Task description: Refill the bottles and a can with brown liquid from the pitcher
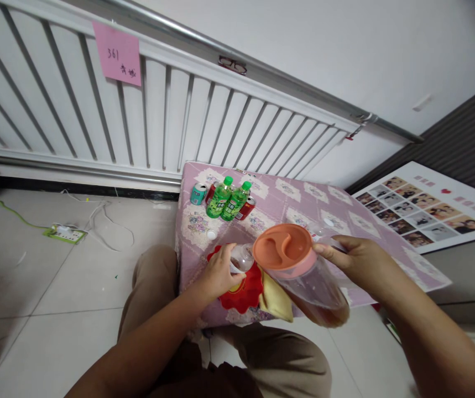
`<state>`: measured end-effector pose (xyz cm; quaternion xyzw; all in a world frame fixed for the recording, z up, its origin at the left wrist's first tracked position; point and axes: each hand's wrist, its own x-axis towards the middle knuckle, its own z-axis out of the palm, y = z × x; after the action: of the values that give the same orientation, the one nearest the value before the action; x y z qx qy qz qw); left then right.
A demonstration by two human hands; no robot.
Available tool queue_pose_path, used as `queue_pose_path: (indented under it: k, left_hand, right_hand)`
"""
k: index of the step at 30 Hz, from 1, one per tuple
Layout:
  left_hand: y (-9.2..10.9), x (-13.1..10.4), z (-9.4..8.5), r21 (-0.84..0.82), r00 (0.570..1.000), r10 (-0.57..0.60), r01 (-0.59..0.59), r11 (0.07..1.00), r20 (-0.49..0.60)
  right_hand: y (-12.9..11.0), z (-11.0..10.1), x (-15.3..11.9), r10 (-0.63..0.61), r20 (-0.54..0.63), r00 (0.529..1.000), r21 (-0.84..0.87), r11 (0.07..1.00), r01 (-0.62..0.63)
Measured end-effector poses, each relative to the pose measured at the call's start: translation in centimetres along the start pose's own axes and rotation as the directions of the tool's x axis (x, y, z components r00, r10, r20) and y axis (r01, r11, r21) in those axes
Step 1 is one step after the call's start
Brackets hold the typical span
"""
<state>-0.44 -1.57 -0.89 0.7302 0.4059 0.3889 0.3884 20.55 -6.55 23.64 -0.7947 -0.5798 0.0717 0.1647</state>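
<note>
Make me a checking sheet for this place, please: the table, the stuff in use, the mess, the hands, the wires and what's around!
Surface: table under a purple flowered cloth; no spill seen.
Things in use: pitcher, orange lid on, brown drink inside, tilted; its top is by a clear container.
Clutter: two green bottles standing among a teal can and red cans; red dish and yellow cloth near the front edge.
Hands: left hand holds the container; right hand grips the pitcher.
Cables: white wires and a green one loose on the floor.
Surroundings: radiator with a pink note; photo board at the right.
</note>
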Motion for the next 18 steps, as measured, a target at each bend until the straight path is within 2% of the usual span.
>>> queue_pose_path:
  k: [3,18]
  left_hand:
    - [-0.11,-0.01,0.07,-0.003,1.0,0.009,-0.009,1.0,-0.003]
    - [-0.16,0.0,0.25,-0.004,1.0,-0.007,0.007,1.0,-0.013]
  right_hand:
    - [-0.17,-0.07,0.05,0.072,0.073,0.995,0.027,0.997,-0.074]
    - [0.35,-0.03,0.36,0.067,0.086,0.994,0.013,0.998,-0.069]
